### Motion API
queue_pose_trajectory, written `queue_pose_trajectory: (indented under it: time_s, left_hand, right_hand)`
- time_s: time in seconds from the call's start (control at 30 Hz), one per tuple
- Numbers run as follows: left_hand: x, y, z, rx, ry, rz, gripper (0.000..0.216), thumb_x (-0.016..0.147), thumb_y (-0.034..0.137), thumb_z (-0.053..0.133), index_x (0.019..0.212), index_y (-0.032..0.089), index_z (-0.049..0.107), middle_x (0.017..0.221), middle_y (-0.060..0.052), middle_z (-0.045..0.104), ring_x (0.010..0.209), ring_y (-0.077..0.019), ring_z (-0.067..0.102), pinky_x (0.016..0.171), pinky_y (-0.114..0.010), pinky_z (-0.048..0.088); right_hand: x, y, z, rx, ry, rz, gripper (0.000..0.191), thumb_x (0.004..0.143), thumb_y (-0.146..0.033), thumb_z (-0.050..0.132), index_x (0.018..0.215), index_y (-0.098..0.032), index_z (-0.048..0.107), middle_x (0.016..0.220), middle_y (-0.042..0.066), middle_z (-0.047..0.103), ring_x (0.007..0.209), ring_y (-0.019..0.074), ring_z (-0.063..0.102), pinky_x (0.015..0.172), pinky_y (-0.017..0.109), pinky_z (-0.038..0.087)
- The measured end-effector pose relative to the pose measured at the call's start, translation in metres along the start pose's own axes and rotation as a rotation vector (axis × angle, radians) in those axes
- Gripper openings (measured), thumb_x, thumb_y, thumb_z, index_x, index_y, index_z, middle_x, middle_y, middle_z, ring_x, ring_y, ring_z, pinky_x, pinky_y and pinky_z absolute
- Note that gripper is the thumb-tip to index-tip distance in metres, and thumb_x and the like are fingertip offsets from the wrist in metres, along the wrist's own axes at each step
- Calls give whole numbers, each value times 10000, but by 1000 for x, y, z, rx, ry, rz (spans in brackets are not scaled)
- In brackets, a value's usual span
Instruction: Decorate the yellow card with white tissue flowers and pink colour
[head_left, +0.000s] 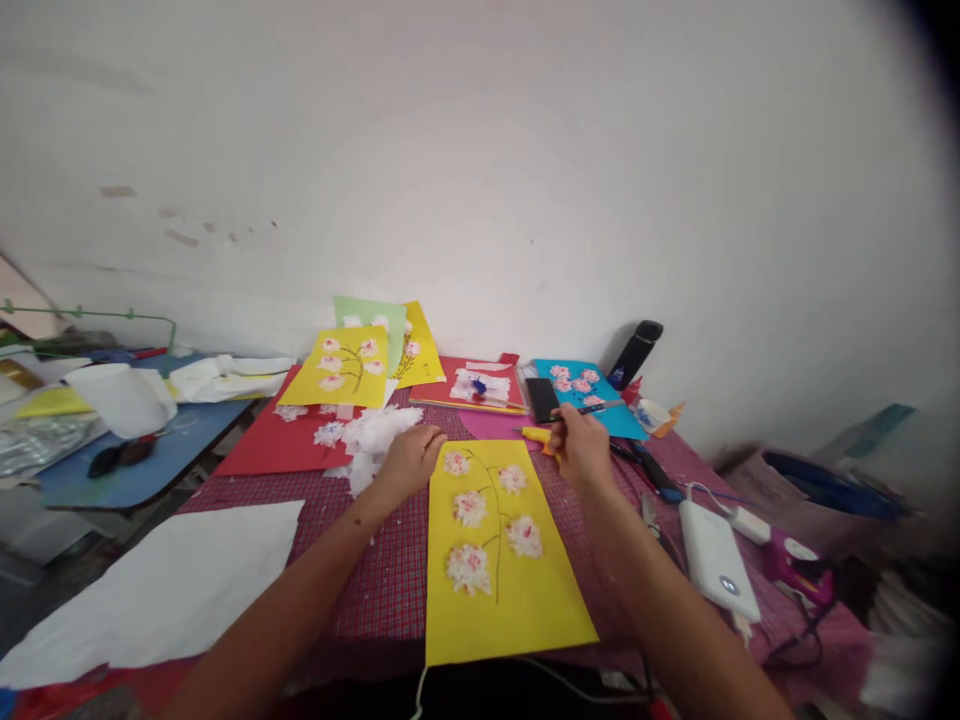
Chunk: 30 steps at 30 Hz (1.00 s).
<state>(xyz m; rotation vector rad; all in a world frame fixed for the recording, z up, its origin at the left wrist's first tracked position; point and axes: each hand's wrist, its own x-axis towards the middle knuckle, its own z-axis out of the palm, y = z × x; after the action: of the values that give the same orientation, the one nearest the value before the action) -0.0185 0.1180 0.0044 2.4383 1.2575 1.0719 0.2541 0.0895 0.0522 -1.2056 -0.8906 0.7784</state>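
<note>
A yellow sheet of paper lies in front of me, with several white-and-pink paper flowers and a thin drawn stem on it. My left hand is closed at its upper left corner, fingertips pinching the edge. Above the upper right of the sheet, my right hand is closed around a slim dark pen, which points to the right. Close by that hand are a yellow-handled tool and a black phone. Crumpled white tissue lies just beyond my left hand.
Finished-looking flower pictures on yellow and blue paper lie toward the wall. A black bottle and a paper cup stand at the back right. A white power bank with cables is on the right; white paper lies left.
</note>
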Motion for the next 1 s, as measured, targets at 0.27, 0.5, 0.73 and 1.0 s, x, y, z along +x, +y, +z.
queue_pose_trajectory:
  time_s: [0.27,0.5,0.73,1.0]
  left_hand:
    - [0,-2,24,6,-43,-63,251,1044,305,389,901,209,573,873,-50,672,816,-211,636,750,-325,451]
    - [-6,-17,23,43,-74,-106,251,1052,327,388,910,216,562,860,-51,668,827,-227,642,746,-330,439]
    - [-6,-16,23,58,-100,-122,250,1054,313,389,903,214,562,857,-52,677,818,-230,652,720,-327,428]
    - [-8,-19,28,68,-95,-113,276,1064,343,363,941,218,575,890,-54,677,857,-228,656,753,-328,447]
  right_hand:
    - [-19,37,14,-367,-312,-99,239,769,-405,656,757,-171,703,650,35,697,568,171,632,529,259,471]
    - [-11,51,20,-565,-474,-221,226,791,-356,576,823,-199,736,804,56,770,755,231,699,721,328,537]
    - [-8,64,16,-662,-524,-234,234,824,-357,555,825,-195,724,776,63,768,720,235,714,678,317,534]
    - [-9,66,19,-681,-521,-246,248,840,-356,560,878,-178,729,834,78,778,760,240,727,705,326,549]
